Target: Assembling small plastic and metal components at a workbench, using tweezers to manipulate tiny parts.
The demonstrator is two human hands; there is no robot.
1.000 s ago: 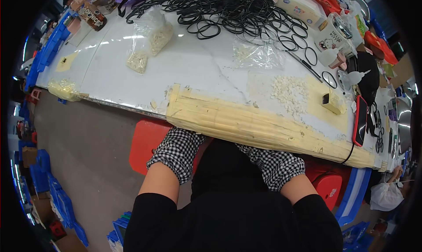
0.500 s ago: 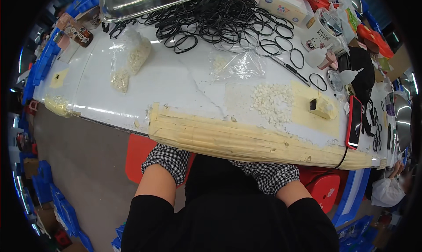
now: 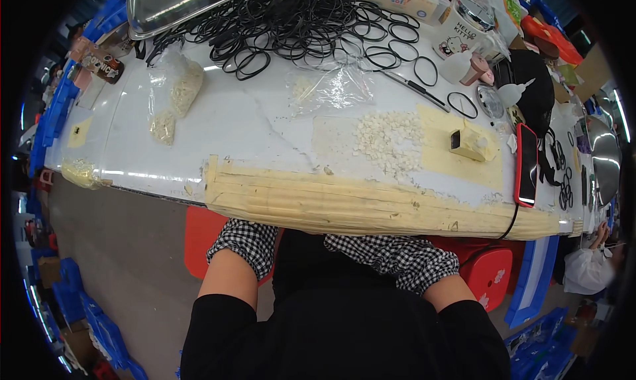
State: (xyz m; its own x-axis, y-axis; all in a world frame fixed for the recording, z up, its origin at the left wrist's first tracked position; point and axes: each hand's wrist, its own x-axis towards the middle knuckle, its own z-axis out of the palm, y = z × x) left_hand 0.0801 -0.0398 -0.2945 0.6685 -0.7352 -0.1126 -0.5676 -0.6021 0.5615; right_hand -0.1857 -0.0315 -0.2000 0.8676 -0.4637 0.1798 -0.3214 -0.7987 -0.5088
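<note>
1. Your hands are out of sight: both forearms run under the near edge of the white table [image 3: 252, 125], so you cannot tell whether your fingers are apart, together or gripping anything.
2. Your left checkered sleeve cover [image 3: 244, 245] sits at lower centre-left of the frame, and your right checkered sleeve cover [image 3: 397, 259] at lower centre-right; both end right below the table's edge.
3. The thing nearest both is the strip of yellowish tape [image 3: 358, 204] that wraps the table's near edge, running across the middle of the frame just above the cuffs.
4. Just above that strip, right of centre, lies a scatter of small white pieces [image 3: 387, 138] on the bare tabletop.
5. To its right, a small cream block [image 3: 469, 144] rests on a yellowish patch.
6. Further right, a red-cased phone [image 3: 527, 164] lies near the table's end, with a black cable running from it down over the edge.
7. A heap of black rubber rings [image 3: 298, 22] fills the top centre of the frame.
8. A clear plastic bag [image 3: 331, 88] lies just below the rings.
9. Two small bags of pale pieces [image 3: 175, 98] lie at upper left.
10. A metal tray [image 3: 179, 2] sits at the top left.
</note>
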